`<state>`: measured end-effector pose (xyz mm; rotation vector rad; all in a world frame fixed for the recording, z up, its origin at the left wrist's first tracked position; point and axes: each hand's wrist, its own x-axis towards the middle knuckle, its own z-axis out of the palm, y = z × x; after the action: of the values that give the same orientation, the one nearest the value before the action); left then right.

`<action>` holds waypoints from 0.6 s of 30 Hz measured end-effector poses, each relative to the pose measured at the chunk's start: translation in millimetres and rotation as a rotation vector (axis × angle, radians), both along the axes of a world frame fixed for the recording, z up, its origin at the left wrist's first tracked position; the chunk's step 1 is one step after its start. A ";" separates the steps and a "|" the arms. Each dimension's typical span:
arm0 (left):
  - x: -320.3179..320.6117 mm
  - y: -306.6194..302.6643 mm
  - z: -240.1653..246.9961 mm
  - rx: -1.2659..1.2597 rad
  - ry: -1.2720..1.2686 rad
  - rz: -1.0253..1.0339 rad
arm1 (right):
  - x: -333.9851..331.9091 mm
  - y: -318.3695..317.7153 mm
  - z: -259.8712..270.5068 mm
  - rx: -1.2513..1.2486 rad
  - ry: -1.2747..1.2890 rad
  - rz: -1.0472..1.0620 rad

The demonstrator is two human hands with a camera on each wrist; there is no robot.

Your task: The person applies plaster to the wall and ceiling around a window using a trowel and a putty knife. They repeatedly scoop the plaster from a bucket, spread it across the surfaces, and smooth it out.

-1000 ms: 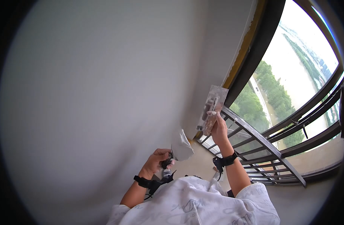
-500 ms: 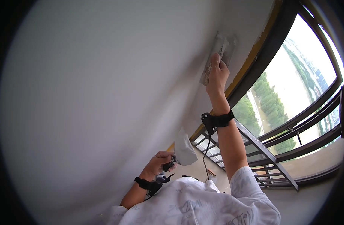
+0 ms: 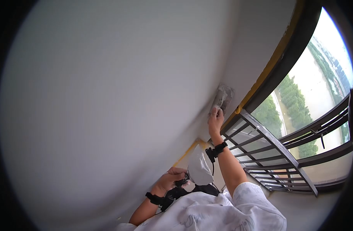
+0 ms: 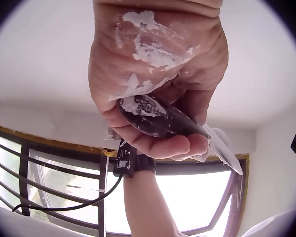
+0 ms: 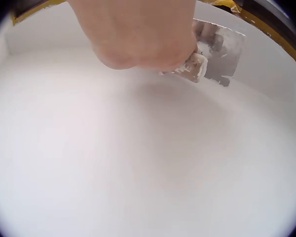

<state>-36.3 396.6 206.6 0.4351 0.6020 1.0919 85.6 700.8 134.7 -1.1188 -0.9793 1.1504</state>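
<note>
My right hand (image 3: 215, 122) grips the handle of a metal plastering trowel (image 3: 225, 94). The trowel's blade lies at the narrow strip of wall beside the window, close to the inner corner. In the right wrist view, white smears mark its blade (image 5: 226, 55) and handle end (image 5: 195, 67). Lower down, my left hand (image 3: 169, 181) holds a putty knife by its black handle (image 4: 160, 118), fingers curled round it. A thick mass of white putty (image 3: 200, 167) covers the knife's blade. Dried-looking white putty also sticks to my left palm.
A broad pale wall (image 3: 107, 96) fills the left side. On the right stands a dark-framed window (image 3: 292, 50) edged with yellow tape (image 3: 267, 71). A metal railing (image 3: 278, 146) runs below it, near my right forearm. A black cable hangs from the right wrist camera (image 3: 213, 153).
My right hand first swept the trowel up the narrow wall, then brought it back down part way. My left hand, still holding the putty knife, appears slightly lower and further right.
</note>
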 end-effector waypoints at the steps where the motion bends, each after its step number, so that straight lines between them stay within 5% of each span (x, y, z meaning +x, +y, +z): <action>1: -0.2 -1.3 3.0 -0.030 0.022 0.000 | 3.1 -0.6 -15.6 0.038 -0.108 -0.004; 10: -13.0 -6.9 -22.0 -0.206 0.170 -0.049 | -15.1 -21.1 -167.3 0.011 -0.339 -0.059; 17: -21.7 -39.0 -89.5 -0.347 0.252 -0.013 | -17.7 -27.6 -294.1 0.036 -0.429 -0.061; 18: -27.5 -50.2 -107.3 -0.385 0.101 0.043 | -16.6 -27.2 -316.2 0.080 -0.498 -0.095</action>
<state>-63.8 346.4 99.3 0.1430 0.8937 0.9704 69.0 673.6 -181.5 -1.4045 -1.3228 0.7595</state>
